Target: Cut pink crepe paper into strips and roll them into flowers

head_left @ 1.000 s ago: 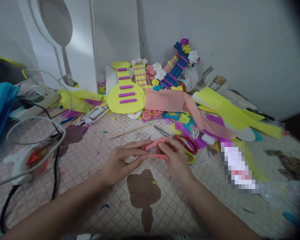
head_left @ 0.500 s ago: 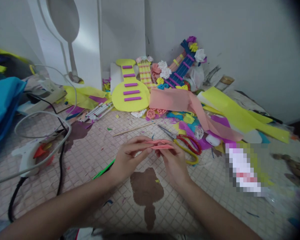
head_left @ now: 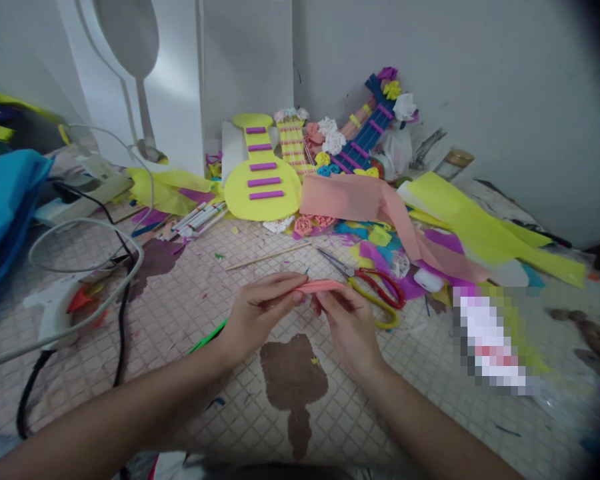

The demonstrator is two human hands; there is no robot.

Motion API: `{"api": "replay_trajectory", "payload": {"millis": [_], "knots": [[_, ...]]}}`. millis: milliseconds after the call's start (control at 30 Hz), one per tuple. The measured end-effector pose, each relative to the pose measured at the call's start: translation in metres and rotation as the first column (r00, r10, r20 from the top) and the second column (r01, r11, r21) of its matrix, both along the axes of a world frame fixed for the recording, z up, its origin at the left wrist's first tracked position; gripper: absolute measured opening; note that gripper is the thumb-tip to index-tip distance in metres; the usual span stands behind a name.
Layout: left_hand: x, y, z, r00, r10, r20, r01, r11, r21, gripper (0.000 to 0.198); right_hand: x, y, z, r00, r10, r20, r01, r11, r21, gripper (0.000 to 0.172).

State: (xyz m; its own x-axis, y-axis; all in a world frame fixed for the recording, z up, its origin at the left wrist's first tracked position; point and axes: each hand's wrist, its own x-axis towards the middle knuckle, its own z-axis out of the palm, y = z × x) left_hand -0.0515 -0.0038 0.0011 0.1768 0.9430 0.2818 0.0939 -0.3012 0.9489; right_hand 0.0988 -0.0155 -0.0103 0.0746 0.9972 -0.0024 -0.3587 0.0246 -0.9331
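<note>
Between my two hands is a narrow folded strip of pink crepe paper (head_left: 320, 287), held above the middle of the table. My left hand (head_left: 263, 303) pinches its left end between thumb and fingers. At the other end, my right hand (head_left: 347, 317) grips the strip, its fingertips partly hidden behind the paper. Scissors with red and yellow handles (head_left: 380, 290) lie just beyond my right hand. A thin wooden stick (head_left: 270, 256) rests on the table past my left hand, and a green object (head_left: 209, 335) shows partly from under my left wrist.
A yellow guitar-shaped cutout (head_left: 263, 173) with purple bars leans at the back, near a dark blue one (head_left: 365, 140) with paper flowers. Loose pink crepe paper (head_left: 347, 197) and yellow paper (head_left: 480, 213) spread rightward. A white glue gun (head_left: 55, 310) and its cables lie left.
The pink strip, which showed two separated layers, is now pressed together into one narrower, flatter band. Both hands stay in nearly the same place. The view has shifted slightly.
</note>
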Motion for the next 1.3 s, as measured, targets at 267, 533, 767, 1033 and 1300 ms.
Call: {"api": "replay_trajectory", "payload": {"millis": [267, 533, 767, 1033, 1300], "knots": [[-0.002, 0.001, 0.002, 1.000, 0.001, -0.017, 0.000, 1.000, 0.019, 0.020, 0.000, 0.001, -0.001, 0.999, -0.031, 0.022, 0.032, 0.999, -0.028, 0.011], [-0.002, 0.000, 0.006, 0.997, 0.033, -0.074, -0.031, 0.999, 0.033, 0.021, 0.002, 0.001, -0.005, 1.000, -0.008, 0.027, 0.008, 1.000, -0.002, 0.012], [-0.002, 0.001, -0.002, 0.990, 0.113, -0.080, -0.106, 0.991, 0.082, 0.025, 0.002, -0.001, -0.002, 0.995, 0.017, 0.097, -0.019, 1.000, 0.019, 0.017], [-0.004, -0.001, 0.002, 0.976, 0.143, -0.164, -0.101, 0.966, 0.240, 0.025, 0.004, -0.001, 0.006, 0.973, 0.002, 0.232, -0.014, 0.999, 0.052, 0.010], [-0.001, -0.001, 0.002, 0.988, -0.008, 0.151, 0.036, 0.982, -0.185, 0.041, 0.006, -0.001, 0.000, 0.987, 0.004, 0.158, -0.012, 0.999, 0.049, 0.007]]}}
